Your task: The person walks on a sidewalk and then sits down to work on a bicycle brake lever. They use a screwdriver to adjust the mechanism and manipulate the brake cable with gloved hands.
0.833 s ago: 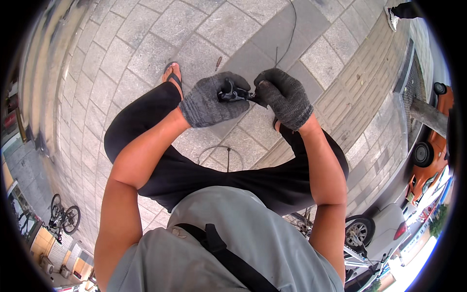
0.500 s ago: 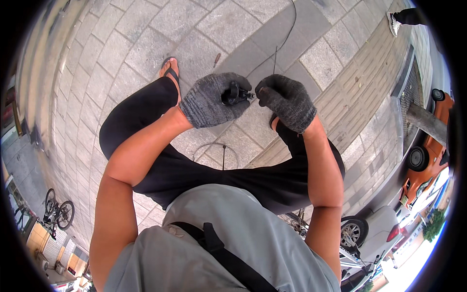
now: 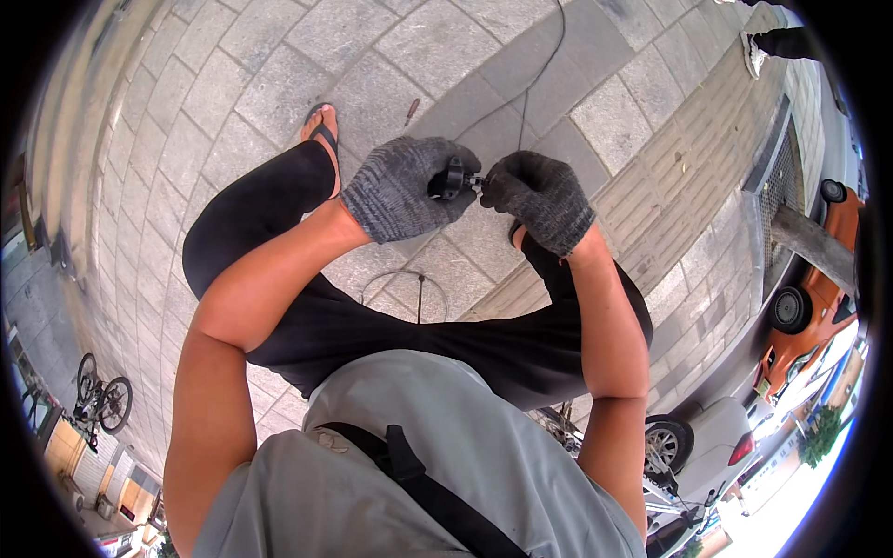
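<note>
Both of my hands wear dark grey knit gloves and meet in front of my knees. My left hand [image 3: 405, 191] is closed around a small black clamp [image 3: 454, 179] with a ring-shaped opening, its metal end pointing to the right. At that metal end, the fingers of my right hand [image 3: 542, 203] are pinched together. What lies between those fingertips is too small to make out. A thin dark cable [image 3: 525, 112] runs over the paving toward my right hand, and its near end is hidden there.
A small slim brownish object [image 3: 411, 112] lies on the paving [image 3: 437, 46] beyond my left hand. A thin loop [image 3: 419, 274] shows between my knees. Bicycles [image 3: 102, 400] stand at left, an orange car [image 3: 809, 321] and white car [image 3: 712, 460] at right. A person's shoe [image 3: 754, 56] is far right.
My right hand has moved slightly left and down, and its fingertips now meet the metal end of the clamp. The clamp has turned a little in my left hand.
</note>
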`<state>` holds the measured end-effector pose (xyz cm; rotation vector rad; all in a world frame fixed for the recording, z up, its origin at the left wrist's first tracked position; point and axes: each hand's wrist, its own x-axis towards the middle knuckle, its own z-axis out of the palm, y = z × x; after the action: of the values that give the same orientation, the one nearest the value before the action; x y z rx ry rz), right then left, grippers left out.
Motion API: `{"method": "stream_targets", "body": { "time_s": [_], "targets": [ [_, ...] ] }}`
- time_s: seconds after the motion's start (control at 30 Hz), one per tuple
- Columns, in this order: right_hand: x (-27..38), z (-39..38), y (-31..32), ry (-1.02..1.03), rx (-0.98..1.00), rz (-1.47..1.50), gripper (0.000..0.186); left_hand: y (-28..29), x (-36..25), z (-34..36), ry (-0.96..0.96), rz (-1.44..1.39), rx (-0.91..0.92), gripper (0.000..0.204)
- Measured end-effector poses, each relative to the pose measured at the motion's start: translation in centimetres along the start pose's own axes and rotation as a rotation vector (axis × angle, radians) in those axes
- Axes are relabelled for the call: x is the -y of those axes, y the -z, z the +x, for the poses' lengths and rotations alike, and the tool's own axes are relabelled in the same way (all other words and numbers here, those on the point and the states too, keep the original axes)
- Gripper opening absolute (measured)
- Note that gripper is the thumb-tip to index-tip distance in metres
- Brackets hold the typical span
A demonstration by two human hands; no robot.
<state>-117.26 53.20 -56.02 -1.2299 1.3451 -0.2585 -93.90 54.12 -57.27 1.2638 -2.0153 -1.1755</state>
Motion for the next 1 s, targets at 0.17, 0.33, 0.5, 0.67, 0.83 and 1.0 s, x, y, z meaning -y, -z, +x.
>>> {"method": "stream_targets", "body": {
  "time_s": [0.17, 0.33, 0.5, 0.67, 0.83, 1.0],
  "targets": [
    [0.9, -0.2, 0.0, 0.012, 0.066, 0.169, 0.031, -0.1, 0.1, 0.1, -0.028, 0.0, -0.003, 0.032],
    [1.5, -0.3, 0.2, -0.023, 0.113, 0.181, 0.027, 0.0, 0.1, 0.2, -0.051, 0.029, 0.016, 0.033],
    [1.2, -0.3, 0.1, -0.01, 0.154, 0.322, 0.025, -0.1, 0.6, 0.1, -0.097, 0.029, 0.012, 0.034],
    [1.1, -0.1, 0.0, -0.008, 0.159, 0.344, 0.025, -0.5, 0.9, 0.1, -0.117, 0.036, 0.006, 0.035],
    [1.0, -0.2, -0.2, 0.016, 0.167, 0.394, 0.027, -0.4, 0.7, 0.0, -0.059, 0.019, 0.005, 0.035],
    [1.5, -0.4, -0.8, 0.005, 0.115, 0.422, 0.027, -0.5, 0.7, 0.0, -0.034, 0.02, -0.014, 0.036]
  ]
}}
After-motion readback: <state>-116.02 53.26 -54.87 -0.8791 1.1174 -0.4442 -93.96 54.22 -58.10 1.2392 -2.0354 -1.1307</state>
